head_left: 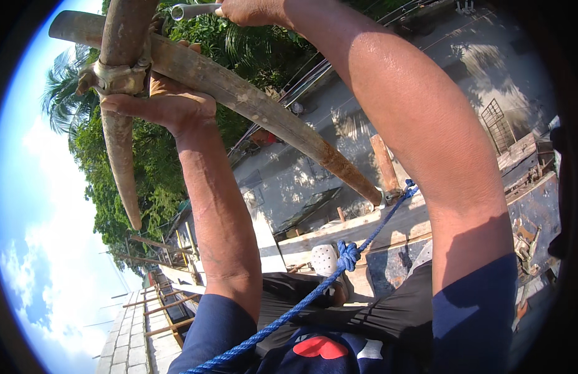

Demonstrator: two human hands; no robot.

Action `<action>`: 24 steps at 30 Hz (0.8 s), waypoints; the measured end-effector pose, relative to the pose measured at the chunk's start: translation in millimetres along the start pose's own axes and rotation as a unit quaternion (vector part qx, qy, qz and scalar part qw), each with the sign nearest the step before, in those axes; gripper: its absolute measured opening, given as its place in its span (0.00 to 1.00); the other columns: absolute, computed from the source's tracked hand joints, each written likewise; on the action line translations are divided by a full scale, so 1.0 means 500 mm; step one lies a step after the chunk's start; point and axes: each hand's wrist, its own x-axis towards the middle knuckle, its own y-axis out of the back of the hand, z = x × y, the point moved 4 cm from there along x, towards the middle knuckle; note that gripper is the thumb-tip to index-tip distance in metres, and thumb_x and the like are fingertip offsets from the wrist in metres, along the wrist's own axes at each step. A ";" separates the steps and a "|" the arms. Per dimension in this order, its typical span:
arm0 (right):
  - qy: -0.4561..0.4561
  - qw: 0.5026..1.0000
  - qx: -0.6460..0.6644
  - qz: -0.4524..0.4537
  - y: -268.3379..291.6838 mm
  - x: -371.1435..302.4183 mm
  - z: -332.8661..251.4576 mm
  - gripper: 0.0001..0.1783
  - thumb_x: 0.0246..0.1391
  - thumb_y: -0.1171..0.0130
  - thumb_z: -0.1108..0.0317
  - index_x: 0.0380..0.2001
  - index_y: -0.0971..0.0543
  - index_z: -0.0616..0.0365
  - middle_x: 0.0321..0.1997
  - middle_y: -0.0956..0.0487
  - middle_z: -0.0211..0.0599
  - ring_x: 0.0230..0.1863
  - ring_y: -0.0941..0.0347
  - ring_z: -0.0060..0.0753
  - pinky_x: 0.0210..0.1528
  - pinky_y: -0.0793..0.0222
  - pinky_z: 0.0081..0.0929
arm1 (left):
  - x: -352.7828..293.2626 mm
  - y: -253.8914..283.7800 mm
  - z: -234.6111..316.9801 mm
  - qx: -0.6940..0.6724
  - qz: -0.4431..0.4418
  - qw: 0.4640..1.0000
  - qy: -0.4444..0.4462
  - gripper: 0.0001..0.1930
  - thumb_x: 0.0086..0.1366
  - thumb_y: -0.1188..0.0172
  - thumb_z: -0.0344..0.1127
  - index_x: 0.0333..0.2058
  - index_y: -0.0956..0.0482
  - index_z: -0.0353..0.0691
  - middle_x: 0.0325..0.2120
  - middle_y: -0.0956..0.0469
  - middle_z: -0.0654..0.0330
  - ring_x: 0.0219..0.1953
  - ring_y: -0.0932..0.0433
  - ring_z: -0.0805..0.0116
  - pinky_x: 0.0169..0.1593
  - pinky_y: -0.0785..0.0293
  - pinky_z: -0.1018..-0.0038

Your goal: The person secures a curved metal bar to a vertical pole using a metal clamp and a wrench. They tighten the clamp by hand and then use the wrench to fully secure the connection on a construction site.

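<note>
Two rusty, mortar-stained scaffold pipes cross at the upper left: an upright pipe (119, 149) and a slanting pipe (258, 109) that runs down to the right. A scaffold clamp (122, 78) joins them at the crossing. My left hand (177, 107) is closed round the slanting pipe just beside the clamp, thumb below the clamp and fingertips partly hidden behind the pipe. At the top edge my right hand (248, 11) grips a silver wrench with a tubular end (194, 10), which points left toward the pipes. Part of that hand is cut off by the frame.
A knotted blue rope (301, 305) crosses my body to the plank platform (357, 221). My foot in a white perforated clog (324, 258) rests there. Far below lies a paved street (339, 124) with wires above it. A block wall (130, 336) stands at lower left.
</note>
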 end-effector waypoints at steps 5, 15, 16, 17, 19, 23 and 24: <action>-0.180 0.862 0.474 0.023 -0.030 -0.095 0.037 0.17 0.58 0.40 0.55 0.30 0.15 0.59 0.28 0.16 0.46 0.32 0.16 0.42 0.32 0.24 0.44 | 0.004 0.000 -0.004 -0.011 -0.010 1.000 0.009 0.66 0.46 0.67 0.94 0.60 0.33 0.34 0.41 0.19 0.49 0.41 0.16 0.55 0.46 0.16 0.59; -0.312 0.692 0.643 -0.096 0.096 -0.331 0.036 0.13 0.67 0.40 0.57 0.38 0.19 0.55 0.23 0.25 0.23 0.23 0.34 0.15 0.28 0.36 0.19 | -0.003 -0.013 0.002 0.001 0.048 0.999 -0.023 0.64 0.47 0.65 0.94 0.62 0.34 0.38 0.41 0.20 0.49 0.42 0.17 0.55 0.47 0.18 0.57; -0.331 0.672 0.656 -0.093 0.105 -0.351 0.043 0.13 0.67 0.40 0.57 0.39 0.19 0.56 0.24 0.25 0.24 0.24 0.33 0.15 0.29 0.36 0.18 | -0.002 -0.013 0.002 -0.003 0.049 0.999 -0.019 0.65 0.46 0.64 0.94 0.62 0.34 0.37 0.43 0.20 0.48 0.43 0.18 0.55 0.48 0.18 0.57; -0.368 0.653 0.655 -0.090 0.111 -0.373 0.053 0.13 0.67 0.40 0.57 0.39 0.19 0.56 0.25 0.25 0.24 0.24 0.32 0.15 0.29 0.35 0.18 | -0.002 -0.014 0.000 -0.015 0.051 0.999 -0.012 0.66 0.45 0.63 0.94 0.63 0.34 0.36 0.44 0.21 0.48 0.44 0.18 0.54 0.49 0.19 0.56; -0.409 0.663 0.623 -0.073 0.128 -0.416 0.081 0.15 0.66 0.39 0.53 0.38 0.17 0.55 0.30 0.21 0.27 0.27 0.27 0.20 0.34 0.29 0.24 | -0.004 -0.012 -0.001 -0.021 0.047 0.999 0.001 0.65 0.46 0.61 0.94 0.63 0.34 0.36 0.45 0.21 0.49 0.44 0.18 0.54 0.50 0.19 0.55; -0.412 0.840 0.298 -0.188 0.163 -0.484 0.128 0.20 0.63 0.38 0.47 0.38 0.13 0.53 0.34 0.16 0.30 0.37 0.22 0.29 0.43 0.28 0.32 | -0.005 -0.012 -0.002 -0.042 0.056 0.998 0.008 0.63 0.48 0.60 0.92 0.63 0.34 0.39 0.48 0.22 0.50 0.47 0.19 0.54 0.51 0.20 0.54; -0.409 0.848 0.243 -0.234 0.168 -0.502 0.131 0.19 0.63 0.39 0.49 0.39 0.13 0.53 0.35 0.15 0.30 0.37 0.22 0.30 0.43 0.28 0.33 | -0.005 -0.013 -0.001 -0.044 0.047 0.998 0.007 0.62 0.48 0.59 0.92 0.64 0.35 0.39 0.48 0.22 0.50 0.47 0.19 0.54 0.52 0.20 0.54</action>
